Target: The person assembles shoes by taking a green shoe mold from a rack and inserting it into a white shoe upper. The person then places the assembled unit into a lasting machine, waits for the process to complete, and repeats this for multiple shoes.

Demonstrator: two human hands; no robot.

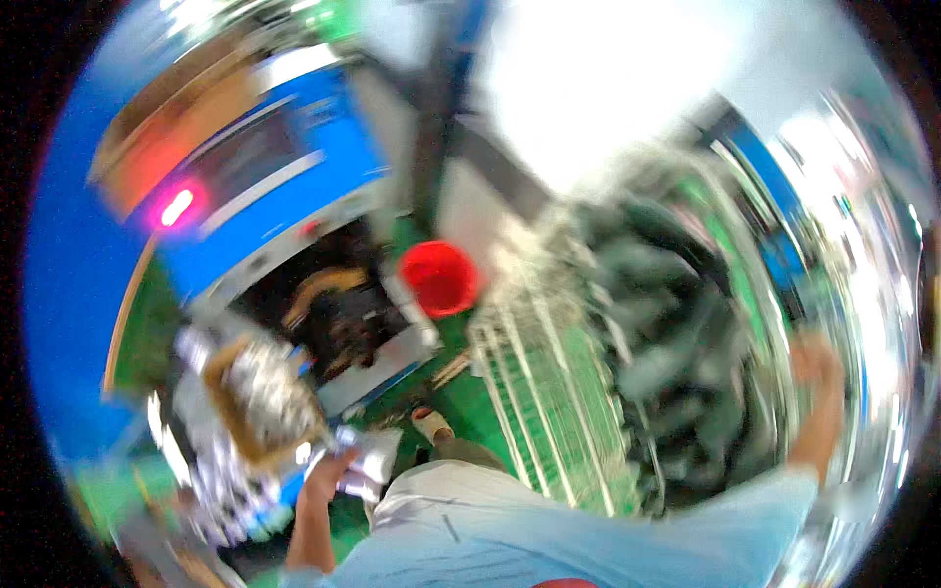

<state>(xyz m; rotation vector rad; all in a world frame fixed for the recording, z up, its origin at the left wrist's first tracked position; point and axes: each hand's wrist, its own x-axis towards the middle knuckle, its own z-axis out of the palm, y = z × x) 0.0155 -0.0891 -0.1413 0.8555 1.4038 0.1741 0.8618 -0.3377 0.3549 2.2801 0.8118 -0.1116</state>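
My left hand (331,474) is low in front of me, left of my body. Its fingers close round the edge of a pale, silvery thing (371,463), too smeared to name. Just beyond that hand stands a brown-rimmed box (235,416) heaped with small whitish pieces. Off to the right, my right hand (816,361) is held out from my body, beside a big heap of dark grey-green material (676,323). Motion blurs its fingers, so I can make out neither their pose nor anything in them.
A blue machine (343,127) with a dark open bay stands ahead left, a pink-glowing lamp (177,208) at its side. A red bucket (439,279) sits on the green floor (470,392). White wire racking (529,392) runs beside the dark heap.
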